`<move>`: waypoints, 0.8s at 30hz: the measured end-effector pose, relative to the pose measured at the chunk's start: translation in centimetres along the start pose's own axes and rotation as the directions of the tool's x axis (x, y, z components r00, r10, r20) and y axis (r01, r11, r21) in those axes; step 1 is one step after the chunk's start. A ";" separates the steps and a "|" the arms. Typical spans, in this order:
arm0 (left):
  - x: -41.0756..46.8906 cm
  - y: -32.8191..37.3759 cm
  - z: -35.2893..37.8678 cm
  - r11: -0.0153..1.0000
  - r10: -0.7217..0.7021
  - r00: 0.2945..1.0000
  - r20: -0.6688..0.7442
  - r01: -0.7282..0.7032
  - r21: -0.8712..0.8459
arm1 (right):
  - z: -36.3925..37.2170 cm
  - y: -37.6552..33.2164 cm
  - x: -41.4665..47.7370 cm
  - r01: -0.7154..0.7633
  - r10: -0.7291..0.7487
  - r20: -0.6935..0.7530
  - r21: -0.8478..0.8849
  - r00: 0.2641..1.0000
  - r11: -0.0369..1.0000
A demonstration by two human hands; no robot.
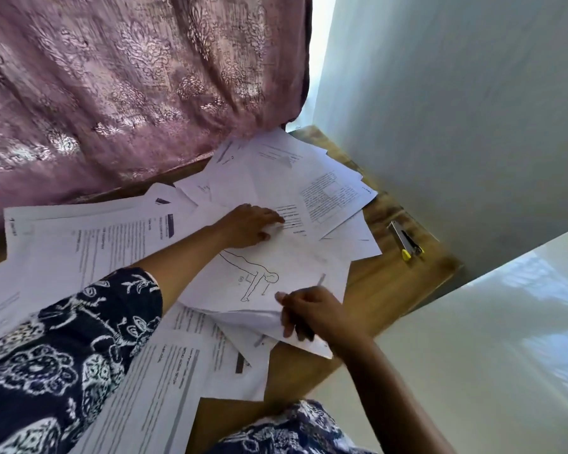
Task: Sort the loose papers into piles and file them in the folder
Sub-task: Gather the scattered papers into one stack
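We see left hand (248,226) flat, fingers spread, on papers (118,244) mid-frame; right hand (312,314) pinches drawing sheet (276,273) w/ thumb.

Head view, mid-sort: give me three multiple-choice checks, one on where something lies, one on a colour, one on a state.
1. Where does the stapler lie?
A. on bare table right of the papers, near the wall
B. on top of the papers
C. in the left hand

2. What colour is the curtain behind the table?
A. green
B. pink-mauve
C. white

3. What is the right hand doing with the sheet with the figure drawing?
A. hovering clear of it
B. pinching its near edge
C. pressing it flat with an open palm

Answers:
1 A, it rests on wood, apart from every sheet.
2 B, the patterned cloth reads pink-mauve.
3 B, its fingers close on the edge, which curls up, while the left hand rests farther up the papers.
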State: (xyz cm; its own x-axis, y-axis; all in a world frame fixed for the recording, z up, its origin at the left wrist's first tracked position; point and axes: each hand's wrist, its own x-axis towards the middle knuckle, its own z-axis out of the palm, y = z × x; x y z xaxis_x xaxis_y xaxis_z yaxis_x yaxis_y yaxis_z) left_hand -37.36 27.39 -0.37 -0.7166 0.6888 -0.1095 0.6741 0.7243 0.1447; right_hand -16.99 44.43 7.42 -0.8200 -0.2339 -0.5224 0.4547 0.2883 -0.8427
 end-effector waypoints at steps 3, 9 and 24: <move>-1.9 0.9 0.5 0.990 -0.111 0.980 -0.166 0.094 -0.108 | -4.5 -0.8 2.0 0.057 -0.103 -0.322 -0.149 0.941 0.987; -9.0 4.5 5.6 0.932 -0.362 0.848 -0.387 0.316 -0.180 | -5.8 -0.2 10.9 0.051 -0.353 -0.250 -0.749 0.902 0.661; -10.1 6.0 7.6 0.860 -0.506 0.794 -0.337 0.437 -0.262 | -5.2 -3.6 16.2 -0.009 0.003 -0.010 -0.681 1.000 0.732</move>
State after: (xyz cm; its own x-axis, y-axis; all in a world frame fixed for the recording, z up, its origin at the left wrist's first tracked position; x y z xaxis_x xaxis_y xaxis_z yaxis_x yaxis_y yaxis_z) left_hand -24.68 25.00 -5.81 -0.9704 0.1704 0.1709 0.2199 0.9163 0.3347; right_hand -33.75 44.45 2.60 -0.8221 -0.2233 -0.5237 0.1039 0.8456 -0.5237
